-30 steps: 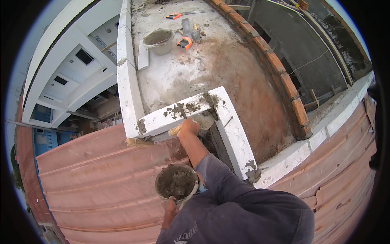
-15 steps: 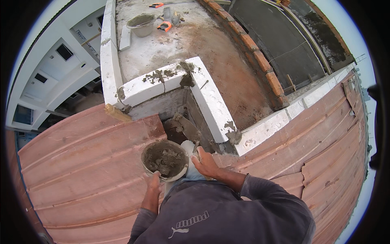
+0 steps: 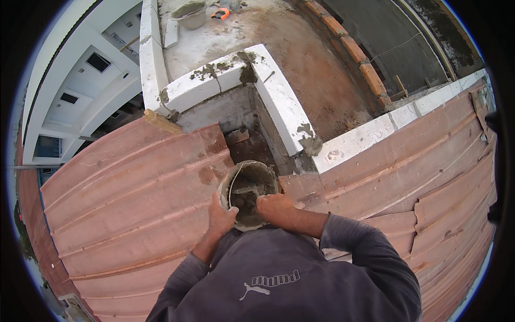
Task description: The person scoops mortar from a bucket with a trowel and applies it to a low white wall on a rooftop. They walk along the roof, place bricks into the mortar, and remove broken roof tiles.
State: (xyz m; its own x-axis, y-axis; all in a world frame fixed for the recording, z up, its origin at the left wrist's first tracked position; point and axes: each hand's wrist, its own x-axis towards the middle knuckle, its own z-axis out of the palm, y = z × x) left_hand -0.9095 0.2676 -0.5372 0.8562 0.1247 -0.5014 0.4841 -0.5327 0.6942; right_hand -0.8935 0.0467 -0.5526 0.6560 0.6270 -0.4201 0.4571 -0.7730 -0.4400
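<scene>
A round bucket (image 3: 228,181) stands tilted close against my body, with grey wet mortar (image 3: 249,216) inside. My left hand (image 3: 221,216) is closed on its left rim, the thumb over the edge. At the right side of the opening, my right hand (image 3: 274,208) is wrapped round the handle of a trowel (image 3: 247,190). The trowel's blade is down in the bucket among the mortar and only partly shows. Just beyond is a corner of white blocks (image 3: 281,114), with mortar smeared on its joints and at its near end.
Ridged reddish roof sheets (image 3: 134,198) spread on both sides of me. A gap (image 3: 244,145) opens between them and the block corner. Beyond it lie a second bucket (image 3: 190,19), an orange-handled tool (image 3: 220,14) and a row of orange bricks (image 3: 354,49).
My right hand has brought the trowel back from the gap into the bucket. The bucket has shifted right and tilted, with my left hand still on its rim. The view has shifted too.
</scene>
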